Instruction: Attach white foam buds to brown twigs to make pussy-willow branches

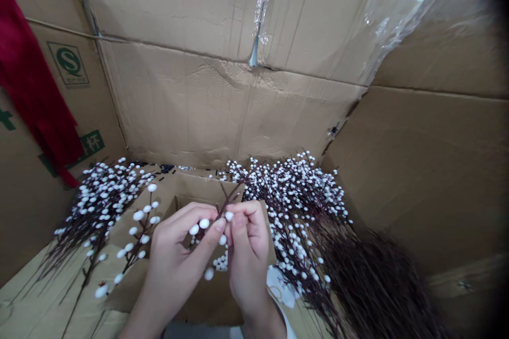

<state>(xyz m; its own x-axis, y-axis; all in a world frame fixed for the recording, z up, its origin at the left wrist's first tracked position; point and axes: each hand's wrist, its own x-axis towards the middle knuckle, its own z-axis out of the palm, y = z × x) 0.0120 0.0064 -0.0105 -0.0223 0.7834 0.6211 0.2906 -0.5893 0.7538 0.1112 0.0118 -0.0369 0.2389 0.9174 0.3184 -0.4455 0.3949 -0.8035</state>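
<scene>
Far left, a red cloth hangs against the carton wall. Below it, a loose berry spray lies on cardboard, and a second spray rests just beside the left hand. That hand is closed in a pinch, thumb and fingertips on a sprig of white berries, which sits between both hands, in front of an inner box. The right hand is also closed, its thumb and curled fingers gripping the same sprig close to the left thumb. With twigs this thin, a short pinch on bare stem works best, since it keeps pressure off the berries. Further right, a dense heap of sprays spreads over the cardboard, with dark bare stems trailing toward the corner.
</scene>
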